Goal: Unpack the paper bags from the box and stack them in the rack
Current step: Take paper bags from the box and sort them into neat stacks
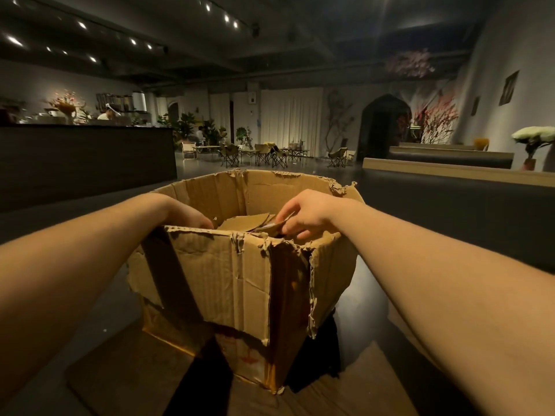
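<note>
A worn, torn cardboard box (228, 283) stands open on the floor right in front of me. Brown paper bags (244, 222) lie flat inside it, only their top edges showing above the near wall. My left hand (192, 216) reaches down into the box at its left side; its fingers are hidden behind the near wall. My right hand (300, 216) is over the right side of the opening, fingers pinched on the edge of the top paper bags. No rack is in view.
Flattened cardboard (126, 373) lies on the dark floor under the box. A long dark counter (87, 157) runs at the left, low benches (450, 163) at the right, and folding chairs and tables (258, 154) stand far back.
</note>
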`<state>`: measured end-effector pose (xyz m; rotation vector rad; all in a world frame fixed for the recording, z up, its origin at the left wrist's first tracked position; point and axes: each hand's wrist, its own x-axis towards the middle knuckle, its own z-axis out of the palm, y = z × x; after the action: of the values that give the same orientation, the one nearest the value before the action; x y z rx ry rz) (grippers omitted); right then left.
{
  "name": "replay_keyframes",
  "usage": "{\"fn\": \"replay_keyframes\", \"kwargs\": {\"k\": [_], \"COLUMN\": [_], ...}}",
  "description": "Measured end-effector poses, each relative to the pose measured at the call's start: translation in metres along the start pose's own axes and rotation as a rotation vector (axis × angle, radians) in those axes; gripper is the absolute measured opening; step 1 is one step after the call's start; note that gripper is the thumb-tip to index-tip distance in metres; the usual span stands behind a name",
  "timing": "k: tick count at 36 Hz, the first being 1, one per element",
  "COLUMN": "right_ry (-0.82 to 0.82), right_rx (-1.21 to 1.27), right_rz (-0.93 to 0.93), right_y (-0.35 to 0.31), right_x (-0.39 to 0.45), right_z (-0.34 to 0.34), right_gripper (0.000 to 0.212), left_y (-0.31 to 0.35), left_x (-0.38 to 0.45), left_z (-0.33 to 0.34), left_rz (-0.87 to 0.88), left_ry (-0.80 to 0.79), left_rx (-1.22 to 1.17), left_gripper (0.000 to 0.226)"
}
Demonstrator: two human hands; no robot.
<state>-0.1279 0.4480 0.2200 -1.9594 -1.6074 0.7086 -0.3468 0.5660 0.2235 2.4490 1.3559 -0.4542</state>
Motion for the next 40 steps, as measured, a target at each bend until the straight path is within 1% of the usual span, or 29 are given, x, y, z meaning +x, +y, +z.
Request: {"fn": "replay_keyframes", "kwargs": {"k": [2, 4, 5, 7, 9, 11, 13, 16, 19, 22, 23, 25, 26, 28, 30, 31, 33, 34, 36, 37, 38, 40], "right_ry": [0.073, 0.17, 0.232, 0.386, 0.528, 0.58, 0.554, 0.492, 0.383, 0.294, 0.284, 0.292, 0.298, 0.292, 0.239, 0.212, 0.18, 0.176, 0.189, 0.214, 0.246, 0.292], "right_rx": [-0.072, -0.093, -0.106, -0.138, -0.163, -0.168, -0.163, -0.208, -0.22, -0.261, -0.3, -0.353, -0.36, -0.362, -0.406, -0.435, -0.464, -0.472, -0.503, -0.52, -0.527, -0.504], "right_rz": [-0.018, -0.051, -0.072, -0.111, -0.132, -0.127, -0.134, -0.168, -0.185, -0.19, -0.188, -0.183, -0.188, -0.21, -0.25, -0.272, -0.292, -0.29, -0.28, -0.268, -0.257, -0.246], "right_y": [0.001, 0.002, 0.002, 0.002, 0.003, 0.004, 0.005, 0.004, 0.0, -0.002, -0.002, 0.0, 0.002, 0.002, -0.001, -0.002, -0.005, -0.006, -0.005, -0.005, -0.005, -0.005], "right_x": [0.003, 0.005, 0.006, 0.007, 0.008, 0.009, 0.01, 0.011, 0.007, 0.003, 0.003, 0.005, 0.006, 0.007, 0.006, 0.006, 0.005, 0.005, 0.006, 0.007, 0.007, 0.006], "right_z": [0.0, -0.003, -0.005, -0.007, -0.008, -0.01, -0.009, -0.006, -0.002, -0.001, -0.002, -0.002, -0.002, -0.001, 0.0, 0.001, 0.001, 0.001, 0.001, 0.001, 0.0, -0.001], "right_gripper": [0.022, 0.018, 0.015, 0.011, 0.007, 0.005, 0.004, 0.006, 0.01, 0.015, 0.017, 0.024, 0.028, 0.044, 0.06, 0.064, 0.064, 0.06, 0.044, 0.036, 0.031, 0.03], "left_y": [-0.001, -0.001, 0.001, 0.002, 0.001, 0.001, 0.004, 0.005, 0.003, 0.001, 0.001, -0.001, -0.002, -0.003, -0.006, -0.007, -0.008, -0.007, -0.007, -0.008, -0.009, -0.012], "left_x": [0.001, 0.002, 0.0, 0.0, 0.0, 0.001, -0.003, -0.01, -0.018, -0.023, -0.023, -0.02, -0.02, -0.021, -0.021, -0.021, -0.024, -0.026, -0.029, -0.028, -0.028, -0.024], "left_z": [-0.001, -0.002, -0.002, -0.003, -0.004, -0.005, -0.005, -0.005, -0.006, -0.005, -0.005, -0.007, -0.007, -0.007, -0.008, -0.009, -0.009, -0.009, -0.008, -0.008, -0.009, -0.011], "left_rz": [0.043, 0.076, 0.099, 0.112, 0.094, 0.078, 0.097, 0.179, 0.229, 0.248, 0.267, 0.317, 0.335, 0.348, 0.373, 0.389, 0.42, 0.433, 0.452, 0.452, 0.441, 0.432], "left_ry": [0.052, 0.116, 0.157, 0.235, 0.257, 0.253, 0.246, 0.266, 0.237, 0.196, 0.18, 0.156, 0.142, 0.132, 0.163, 0.162, 0.136, 0.114, 0.074, 0.054, 0.044, 0.031], "left_rx": [-0.066, -0.134, -0.15, -0.156, -0.14, -0.135, -0.168, -0.249, -0.339, -0.518, -0.578, -0.716, -0.783, -0.906, -0.958, -0.965, -0.981, -0.987, -0.971, -0.951, -0.938, -0.945], "left_gripper": [0.033, 0.016, 0.011, 0.014, 0.012, 0.016, 0.014, 0.017, 0.009, 0.026, 0.036, 0.055, 0.058, 0.057, 0.053, 0.053, 0.05, 0.047, 0.046, 0.051, 0.061, 0.082]}}
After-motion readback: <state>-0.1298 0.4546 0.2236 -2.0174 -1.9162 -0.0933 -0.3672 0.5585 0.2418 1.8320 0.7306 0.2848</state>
